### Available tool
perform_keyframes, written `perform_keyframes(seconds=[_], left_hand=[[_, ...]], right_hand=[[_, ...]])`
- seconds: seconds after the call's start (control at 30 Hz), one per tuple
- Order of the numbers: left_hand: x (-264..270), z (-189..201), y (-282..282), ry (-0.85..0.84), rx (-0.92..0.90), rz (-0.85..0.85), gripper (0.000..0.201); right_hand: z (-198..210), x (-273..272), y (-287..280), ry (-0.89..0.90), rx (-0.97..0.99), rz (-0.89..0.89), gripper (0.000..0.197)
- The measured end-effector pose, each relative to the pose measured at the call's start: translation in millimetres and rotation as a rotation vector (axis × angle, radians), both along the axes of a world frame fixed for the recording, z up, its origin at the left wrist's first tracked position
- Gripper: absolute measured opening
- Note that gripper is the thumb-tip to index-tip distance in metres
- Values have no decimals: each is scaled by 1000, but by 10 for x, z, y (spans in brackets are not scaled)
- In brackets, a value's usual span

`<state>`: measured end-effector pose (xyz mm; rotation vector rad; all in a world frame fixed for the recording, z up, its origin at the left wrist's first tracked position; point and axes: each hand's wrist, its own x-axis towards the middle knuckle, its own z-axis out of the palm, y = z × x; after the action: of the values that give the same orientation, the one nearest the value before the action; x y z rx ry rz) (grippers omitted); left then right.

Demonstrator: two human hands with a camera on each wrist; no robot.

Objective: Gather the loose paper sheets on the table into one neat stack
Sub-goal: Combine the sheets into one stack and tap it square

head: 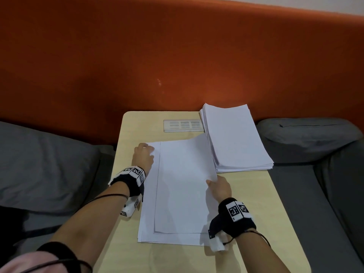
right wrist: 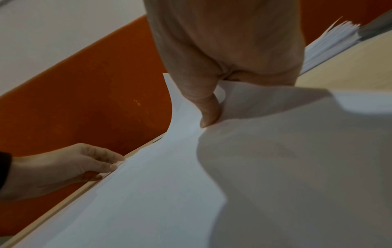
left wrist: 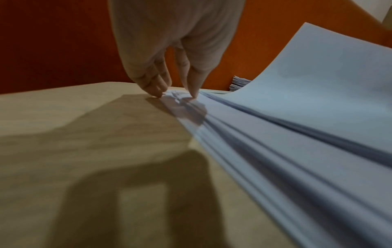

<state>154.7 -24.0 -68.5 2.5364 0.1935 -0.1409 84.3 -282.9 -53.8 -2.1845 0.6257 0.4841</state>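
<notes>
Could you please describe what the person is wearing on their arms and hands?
Both hands, left and right, are bare. Each wrist carries a black strap with white square-patterned marker tags and a white camera unit underneath. Thin black cables run along both bare forearms.

My right hand (right wrist: 229,55) drops in from twelve o'clock, thumb pinching the top sheet (right wrist: 275,151), which curls up at its far edge. At eight o'clock my left hand (right wrist: 63,169) fingers the sheets' far corner. Thick paper stack (right wrist: 331,40) at one o'clock, orange backrest (right wrist: 84,104) behind
</notes>
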Motion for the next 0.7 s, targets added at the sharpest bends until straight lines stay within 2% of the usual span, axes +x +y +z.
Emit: perform_keyframes(seconds=[0.1, 0.27, 0.37, 0.63, 0.7], left_hand=[[2, 18, 2, 35, 66, -50, 36], [110, 76, 44, 160, 128, -126, 55], [218, 130, 68, 264, 114, -132, 60], [319, 168, 58, 343, 139, -132, 48], [309, 162, 72, 333, 133, -137, 54]], right_hand=[[-1, -5, -3, 0, 1, 0, 30], [-33, 3, -13, -5, 13, 14, 14], [-50, 18, -13, 11, 1, 9, 30], [-27, 32, 1, 27, -21, -1, 31], [-28, 26, 3, 32, -22, -5, 31]])
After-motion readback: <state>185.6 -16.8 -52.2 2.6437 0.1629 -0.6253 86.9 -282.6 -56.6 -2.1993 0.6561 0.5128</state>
